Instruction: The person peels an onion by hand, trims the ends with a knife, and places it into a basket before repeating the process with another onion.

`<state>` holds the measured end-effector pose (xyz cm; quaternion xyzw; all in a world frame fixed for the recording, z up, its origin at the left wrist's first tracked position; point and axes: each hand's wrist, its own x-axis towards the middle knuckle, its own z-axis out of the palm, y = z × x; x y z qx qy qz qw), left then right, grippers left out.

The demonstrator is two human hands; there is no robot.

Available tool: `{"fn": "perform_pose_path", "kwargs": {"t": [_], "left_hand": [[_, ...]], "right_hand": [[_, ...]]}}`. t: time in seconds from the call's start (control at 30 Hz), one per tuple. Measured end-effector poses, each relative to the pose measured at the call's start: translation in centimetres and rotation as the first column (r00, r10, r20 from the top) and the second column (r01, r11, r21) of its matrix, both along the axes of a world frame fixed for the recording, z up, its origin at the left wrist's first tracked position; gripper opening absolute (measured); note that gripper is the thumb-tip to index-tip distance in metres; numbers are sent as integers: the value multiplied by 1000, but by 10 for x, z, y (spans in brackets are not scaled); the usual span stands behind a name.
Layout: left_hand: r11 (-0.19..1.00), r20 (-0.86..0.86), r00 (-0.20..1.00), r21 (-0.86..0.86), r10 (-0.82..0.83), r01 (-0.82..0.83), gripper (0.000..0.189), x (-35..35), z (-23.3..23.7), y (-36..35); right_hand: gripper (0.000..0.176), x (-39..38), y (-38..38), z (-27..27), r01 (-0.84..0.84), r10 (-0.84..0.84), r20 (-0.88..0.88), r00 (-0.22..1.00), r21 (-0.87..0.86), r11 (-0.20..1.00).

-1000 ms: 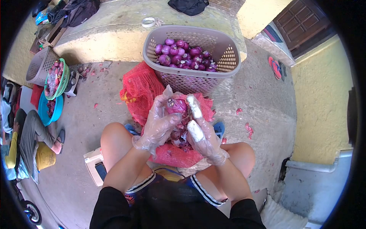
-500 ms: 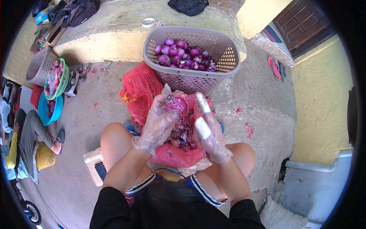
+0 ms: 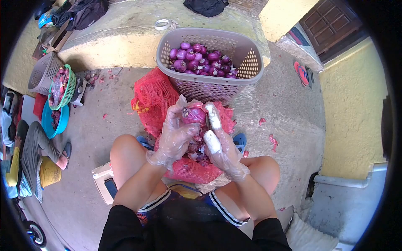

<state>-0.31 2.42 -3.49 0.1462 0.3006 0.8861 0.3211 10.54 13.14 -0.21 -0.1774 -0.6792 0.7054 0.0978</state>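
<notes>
You sit low over the concrete floor (image 3: 92,125) with your knees apart, so the work falls between them. The big plastic basket (image 3: 209,85) stands straight ahead, just beyond your hands and within easy reach. It is partly filled with peeled purple onions (image 3: 197,56). The red mesh sack (image 3: 153,98) lies spread in front of your knees, touching the basket's foot. It seems to serve as a catch-cloth, since loose skins (image 3: 196,151) pile on it right under your hands.

Both hands wear thin clear gloves. Your left hand (image 3: 175,136) is closed around one onion (image 3: 194,115), held up over the sack with its trimmed end facing you, likely so you can see where the skin lifts. Your right hand (image 3: 224,152) comes in from the other side. Its white-wrapped fingers (image 3: 213,117) are narrow and pressed against the onion, but I cannot tell whether they pinch a small blade or a strip of skin. The wrapping looks like protection for those fingers.
</notes>
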Motion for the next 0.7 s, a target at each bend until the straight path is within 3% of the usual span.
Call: {"fn": "perform_pose_path", "kwargs": {"t": [0.1, 0.2, 0.3, 0.37, 0.53, 0.63, 0.7], "left_hand": [[1000, 16, 1000, 1, 1, -1, 76, 2, -2, 0], [1000, 34, 999, 13, -15, 15, 75, 1, -2, 0], [998, 110, 992, 31, -55, 52, 74, 1, 7, -1], [995, 158, 983, 57, -94, 86, 74, 1, 10, -2], [992, 165, 981, 93, -101, 87, 76, 0, 9, -2], [996, 165, 984, 73, -69, 58, 76, -2, 5, -2], [997, 155, 987, 60, -47, 38, 78, -2, 5, -3]], "right_hand": [[24, -1, 1, 14, -15, 8, 45, 999, 163, 986], [24, 1, 3, 0, -11, 10, 50, 999, 19, 1000], [22, 1, 4, 3, 59, -59, -6, 998, 42, 997], [27, 2, 8, -3, 45, -46, 1, 999, 24, 999], [55, -10, 11, -3, 8, 16, -235, 972, 103, 995], [71, -1, 16, 5, -126, 133, -116, 984, 63, 990], [72, 3, 13, 11, -170, 172, -49, 984, 49, 984]]}}
